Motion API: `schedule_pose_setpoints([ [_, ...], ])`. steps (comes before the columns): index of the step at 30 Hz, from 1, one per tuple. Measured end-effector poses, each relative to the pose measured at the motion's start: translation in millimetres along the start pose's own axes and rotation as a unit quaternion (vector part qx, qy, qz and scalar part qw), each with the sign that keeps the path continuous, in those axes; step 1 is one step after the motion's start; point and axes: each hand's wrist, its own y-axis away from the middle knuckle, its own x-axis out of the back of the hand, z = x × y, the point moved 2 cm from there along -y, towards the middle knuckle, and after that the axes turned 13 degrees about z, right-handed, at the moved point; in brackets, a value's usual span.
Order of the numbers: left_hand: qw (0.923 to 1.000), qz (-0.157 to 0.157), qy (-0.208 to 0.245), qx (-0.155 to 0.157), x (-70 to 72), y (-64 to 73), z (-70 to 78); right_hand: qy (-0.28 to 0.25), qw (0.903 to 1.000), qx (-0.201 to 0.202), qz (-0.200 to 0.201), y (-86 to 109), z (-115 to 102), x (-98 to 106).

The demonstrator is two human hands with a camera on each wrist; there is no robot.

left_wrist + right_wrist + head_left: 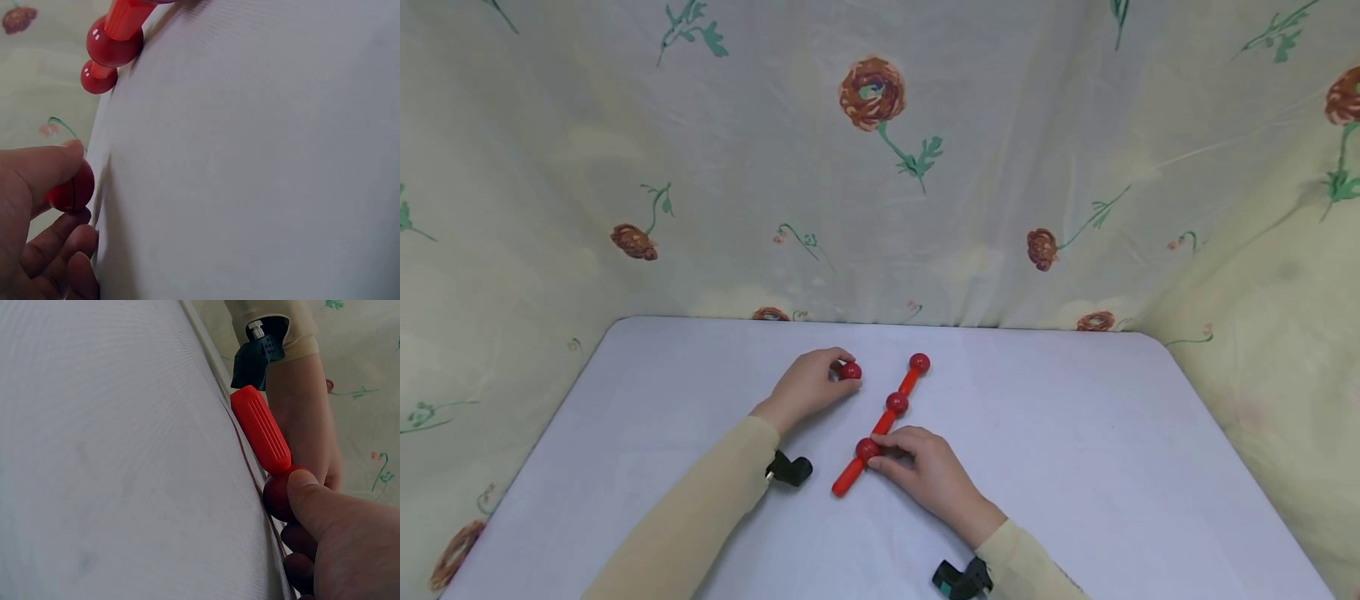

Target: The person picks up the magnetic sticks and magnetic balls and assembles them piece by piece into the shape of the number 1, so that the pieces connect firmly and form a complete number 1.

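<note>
A chain of red balls joined by orange-red rods (847, 478) runs diagonally across the table, from near the middle toward the back. My right hand (934, 477) pinches the nearest ball (867, 449) of this chain between thumb and fingers. In the right wrist view a ribbed rod (261, 430) sticks out from that pinched ball. To the left of the chain's far end, my left hand (808, 383) holds a separate red ball (851, 372) by thumb and fingertips. A dark line crosses this loose ball (74, 187) in the left wrist view.
The white-covered table (1075, 433) has rounded back corners. A flower-patterned curtain (970, 242) hangs behind it and at both sides. Each wrist wears a black camera, one on the left sleeve (790, 469) and one on the right (962, 578).
</note>
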Motion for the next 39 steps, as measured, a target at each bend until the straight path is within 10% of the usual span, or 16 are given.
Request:
schedule_pose_setpoints([
  [18,0.9858,0.087,0.124,0.072,33.2,78.3,-19.0,-0.007,1.0000,-0.004,-0.004,0.9,-3,-2],
  [39,0.9689,0.068,0.210,0.111,39.7,148.8,-13.4,-0.008,0.9999,-0.012,-0.007,0.0,0,1],
])
